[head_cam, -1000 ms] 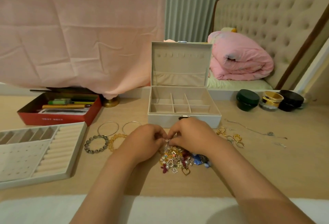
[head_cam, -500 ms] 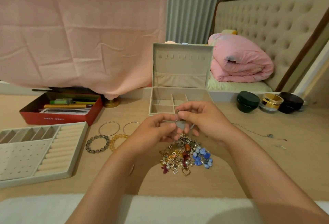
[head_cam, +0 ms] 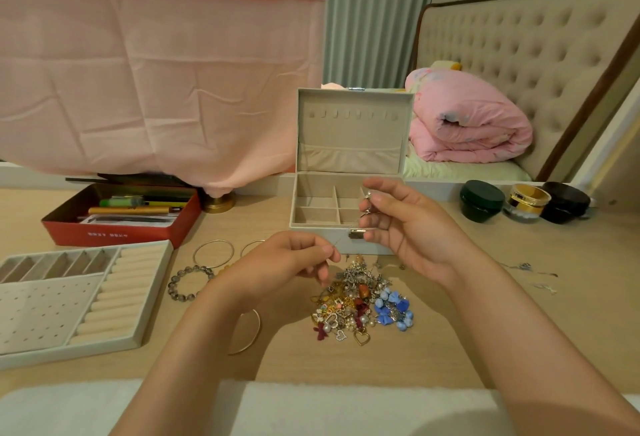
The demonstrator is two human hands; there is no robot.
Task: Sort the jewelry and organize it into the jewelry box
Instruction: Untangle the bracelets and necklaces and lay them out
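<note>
A tangled pile of jewelry (head_cam: 360, 307) lies on the wooden table, with blue beads, hearts and pearls in it. Behind it stands the open beige jewelry box (head_cam: 349, 158), its divided compartments bare. My right hand (head_cam: 408, 224) is raised in front of the box and pinches a small silver piece (head_cam: 367, 203) from which a thin chain runs. My left hand (head_cam: 287, 259) hovers just above the pile's left edge and pinches the thin chain's other end. The box's removable tray (head_cam: 69, 300), with ring rolls and slots, lies at the left.
Bangles (head_cam: 213, 253) and a dark bead bracelet (head_cam: 190, 281) lie left of the pile; another bangle (head_cam: 249, 331) shows under my left forearm. A red tin of pens (head_cam: 121, 214) sits at the back left. Three jars (head_cam: 523, 201) stand at the right, a thin necklace (head_cam: 526, 267) near them.
Both hands rose off the pile with a small silver piece. My right hand moved up and right in front of the box; my left hand drew apart from it, staying low over the pile.
</note>
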